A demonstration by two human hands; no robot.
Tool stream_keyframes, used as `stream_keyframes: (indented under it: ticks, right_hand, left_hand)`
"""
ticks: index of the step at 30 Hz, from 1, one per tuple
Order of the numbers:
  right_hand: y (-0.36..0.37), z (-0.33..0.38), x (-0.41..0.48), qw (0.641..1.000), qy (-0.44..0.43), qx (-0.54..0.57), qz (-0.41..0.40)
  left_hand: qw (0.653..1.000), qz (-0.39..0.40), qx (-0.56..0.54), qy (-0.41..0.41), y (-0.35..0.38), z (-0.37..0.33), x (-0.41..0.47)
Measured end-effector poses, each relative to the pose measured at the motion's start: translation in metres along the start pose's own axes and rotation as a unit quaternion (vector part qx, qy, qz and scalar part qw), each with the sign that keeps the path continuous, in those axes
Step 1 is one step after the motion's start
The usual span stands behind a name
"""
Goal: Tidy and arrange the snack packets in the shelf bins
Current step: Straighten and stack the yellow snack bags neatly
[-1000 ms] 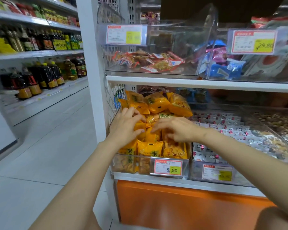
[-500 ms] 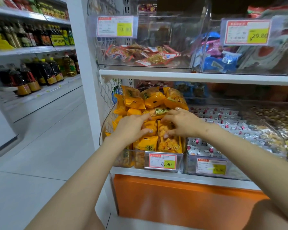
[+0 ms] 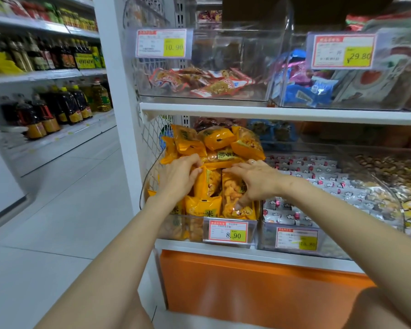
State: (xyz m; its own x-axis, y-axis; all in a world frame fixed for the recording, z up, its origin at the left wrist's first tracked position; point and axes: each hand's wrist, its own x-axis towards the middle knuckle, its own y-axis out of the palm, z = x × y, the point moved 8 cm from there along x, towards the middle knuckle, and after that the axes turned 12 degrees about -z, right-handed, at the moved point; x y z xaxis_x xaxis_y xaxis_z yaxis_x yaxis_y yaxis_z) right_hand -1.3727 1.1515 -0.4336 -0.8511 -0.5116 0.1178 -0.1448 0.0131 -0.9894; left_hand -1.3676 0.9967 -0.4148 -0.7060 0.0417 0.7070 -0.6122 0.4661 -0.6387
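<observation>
Yellow snack packets (image 3: 214, 138) are heaped in a clear bin (image 3: 252, 224) at the left end of the lower shelf, behind an 8.90 price tag (image 3: 228, 231). My left hand (image 3: 176, 176) lies on the left side of the heap, fingers curled round the edge of a packet (image 3: 209, 180) in the middle. My right hand (image 3: 249, 179) rests on the right side, thumb pressed down on a packet showing orange puffs (image 3: 230, 198), fingers spread across the packets behind.
A clear bin of white and red packets (image 3: 318, 184) stands right of the yellow ones. The upper shelf (image 3: 271, 112) carries bins of red packets (image 3: 199, 81) and blue packets (image 3: 304, 91). Oil bottles (image 3: 57, 108) line shelves across the tiled aisle (image 3: 45, 210) at left.
Both hands slid a little farther back over the yellow heap and drew closer together. My view shifted slightly down and left.
</observation>
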Motion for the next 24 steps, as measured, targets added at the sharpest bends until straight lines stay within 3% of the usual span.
stream_keyframes:
  ticks: [5, 11, 14, 16, 18, 22, 24]
  right_hand:
    - [-0.002, -0.003, 0.003, 0.999, 0.006, 0.028, -0.018]
    - [0.003, -0.005, 0.003, 0.999, 0.019, 0.035, -0.009]
    - [-0.006, -0.001, 0.001, 0.991, 0.028, 0.124, -0.051]
    - [-0.023, -0.006, 0.0, 0.951, 0.05, 0.267, -0.148]
    - [-0.035, -0.015, -0.004, 0.885, 0.1, 0.407, -0.202]
    - [-0.023, -0.01, -0.003, 0.799, 0.16, 0.571, -0.099]
    - [-0.021, -0.011, -0.005, 0.751, 0.175, 0.63, -0.091]
  left_hand:
    - [0.994, -0.048, -0.075, -0.069, -0.016, 0.013, 0.007]
    - [0.95, -0.049, -0.257, -0.169, -0.034, 0.034, 0.01]
    - [0.932, -0.044, -0.304, -0.193, -0.035, 0.034, 0.006]
    - [0.911, -0.048, -0.351, -0.209, -0.037, 0.03, 0.005]
    - [0.883, -0.059, -0.404, -0.231, -0.038, 0.025, 0.003]
    - [0.839, -0.065, -0.483, -0.242, -0.035, 0.014, 0.001]
    - [0.83, -0.054, -0.502, -0.235, -0.033, 0.01, 0.001]
